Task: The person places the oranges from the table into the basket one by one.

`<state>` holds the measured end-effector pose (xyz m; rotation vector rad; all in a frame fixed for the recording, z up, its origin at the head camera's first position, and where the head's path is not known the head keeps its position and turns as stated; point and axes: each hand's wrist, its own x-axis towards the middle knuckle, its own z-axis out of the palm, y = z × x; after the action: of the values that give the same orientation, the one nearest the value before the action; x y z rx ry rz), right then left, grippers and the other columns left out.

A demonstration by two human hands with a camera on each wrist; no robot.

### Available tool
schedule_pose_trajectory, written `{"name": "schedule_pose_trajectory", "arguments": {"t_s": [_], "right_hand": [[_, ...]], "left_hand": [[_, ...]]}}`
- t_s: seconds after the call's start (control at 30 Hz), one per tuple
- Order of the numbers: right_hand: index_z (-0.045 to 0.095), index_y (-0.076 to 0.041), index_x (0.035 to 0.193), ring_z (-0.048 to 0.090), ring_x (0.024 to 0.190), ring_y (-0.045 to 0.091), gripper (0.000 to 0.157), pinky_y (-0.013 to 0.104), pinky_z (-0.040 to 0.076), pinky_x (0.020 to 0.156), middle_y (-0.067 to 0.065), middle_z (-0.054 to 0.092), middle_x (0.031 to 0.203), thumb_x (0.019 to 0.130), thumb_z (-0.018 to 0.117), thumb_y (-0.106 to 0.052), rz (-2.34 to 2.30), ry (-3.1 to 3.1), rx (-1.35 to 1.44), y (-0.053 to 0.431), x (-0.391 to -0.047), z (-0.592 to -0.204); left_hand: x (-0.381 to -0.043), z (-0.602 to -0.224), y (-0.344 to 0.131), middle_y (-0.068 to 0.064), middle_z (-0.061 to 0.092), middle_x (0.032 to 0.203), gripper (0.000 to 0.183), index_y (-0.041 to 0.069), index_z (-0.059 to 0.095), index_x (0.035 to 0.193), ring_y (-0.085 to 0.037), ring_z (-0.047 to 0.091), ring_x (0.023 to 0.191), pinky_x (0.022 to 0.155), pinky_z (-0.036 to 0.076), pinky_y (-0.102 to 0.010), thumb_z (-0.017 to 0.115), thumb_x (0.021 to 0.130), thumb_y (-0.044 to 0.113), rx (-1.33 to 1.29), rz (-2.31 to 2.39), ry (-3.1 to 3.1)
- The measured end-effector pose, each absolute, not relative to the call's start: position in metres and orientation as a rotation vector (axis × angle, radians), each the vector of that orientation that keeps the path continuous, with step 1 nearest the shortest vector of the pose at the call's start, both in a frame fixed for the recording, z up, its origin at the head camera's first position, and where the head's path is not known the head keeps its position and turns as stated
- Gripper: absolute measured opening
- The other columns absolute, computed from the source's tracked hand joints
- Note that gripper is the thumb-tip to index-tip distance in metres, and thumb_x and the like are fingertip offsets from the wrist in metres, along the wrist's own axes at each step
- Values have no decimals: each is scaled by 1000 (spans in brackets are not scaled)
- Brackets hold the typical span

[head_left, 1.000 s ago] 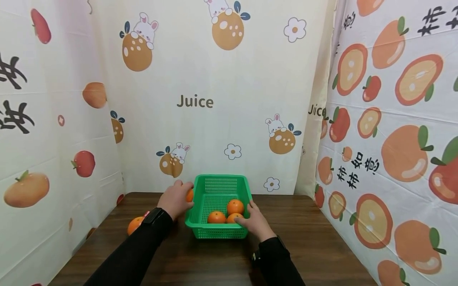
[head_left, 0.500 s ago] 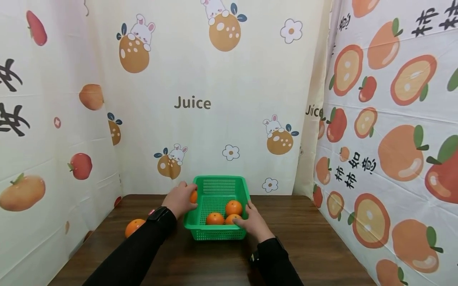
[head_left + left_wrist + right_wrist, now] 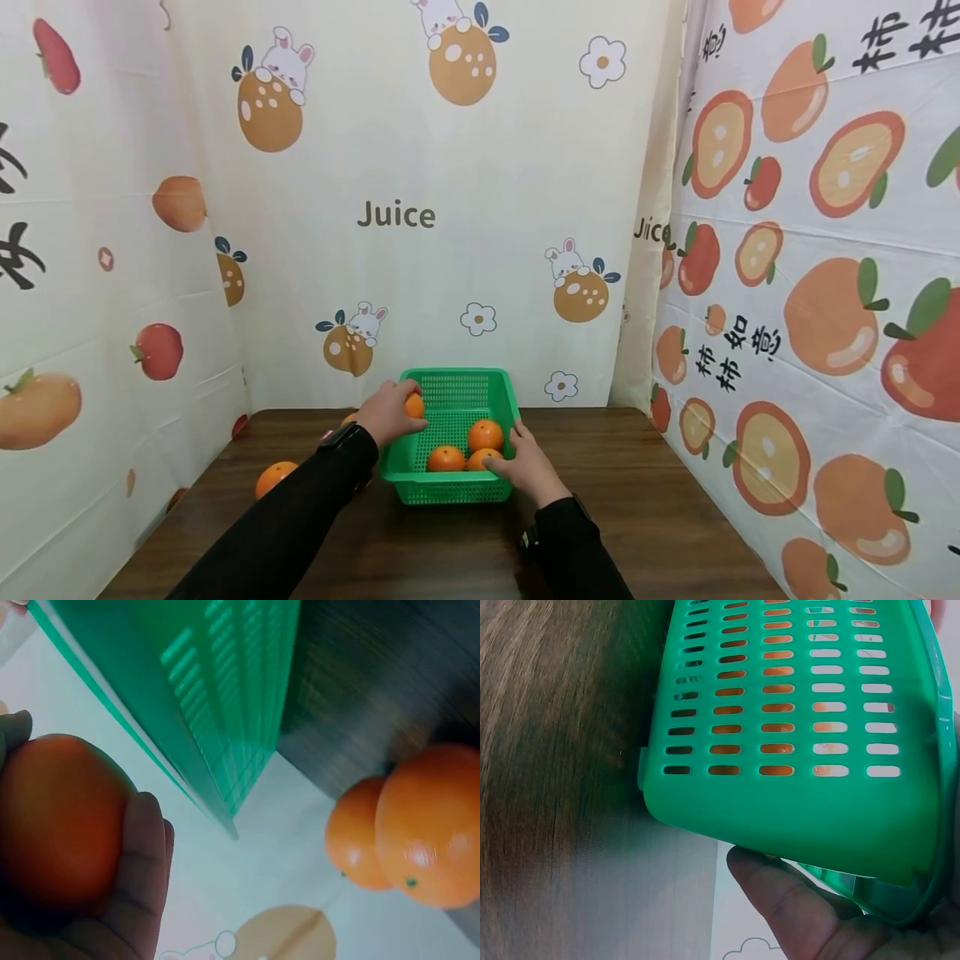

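My left hand (image 3: 388, 412) grips an orange (image 3: 415, 406) at the upper left rim of a green plastic basket (image 3: 454, 490). In the left wrist view, the held orange (image 3: 64, 821) sits in the curled fingers, beside the basket wall (image 3: 217, 697). Inside the basket lie three more oranges: one behind (image 3: 486, 435), one at front left (image 3: 446, 458) and one at front right (image 3: 482, 459). My right hand (image 3: 531, 468) holds the basket's right side. Seen from the right wrist, its fingers (image 3: 780, 900) lie against the outer wall below the rim (image 3: 946, 750).
Left of the basket, an orange (image 3: 276, 477) rests on the dark wooden table (image 3: 420, 550), partly behind my left sleeve. Another orange (image 3: 349, 418) shows behind the left wrist. Fruit-printed cloths (image 3: 397, 283) hang at the back and on both sides.
My left hand has carried its orange rightward to the basket's left rim, uncovering an orange behind the wrist. The right hand stays on the basket. The head view has shifted slightly.
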<state>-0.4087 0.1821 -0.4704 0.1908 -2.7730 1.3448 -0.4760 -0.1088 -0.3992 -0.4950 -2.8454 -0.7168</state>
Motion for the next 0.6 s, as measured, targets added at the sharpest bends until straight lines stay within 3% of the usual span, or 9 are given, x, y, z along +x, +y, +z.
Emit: {"name": "schedule_pose_trajectory", "arguments": {"t_s": [0.27,0.6], "right_hand": [[34,7,163,27,160,48,91,64,36,122,18,13,179,99,76,-42,1352,-2775,190,183,-412,-473],[32,9,162,23,161,48,90,65,32,124,20,12,179,100,74,-40,1359,-2776,217,184,-409,-468]], "left_hand": [[-487,-409,-105,-6,70,105,56,15,63,134,-21,63,85,71,54,-34,88,88,34,-515,-999,-2846],[-495,-416,-101,-7,67,101,55,14,60,137,-22,61,80,68,50,-35,84,91,32,-499,-1049,-2863]]}}
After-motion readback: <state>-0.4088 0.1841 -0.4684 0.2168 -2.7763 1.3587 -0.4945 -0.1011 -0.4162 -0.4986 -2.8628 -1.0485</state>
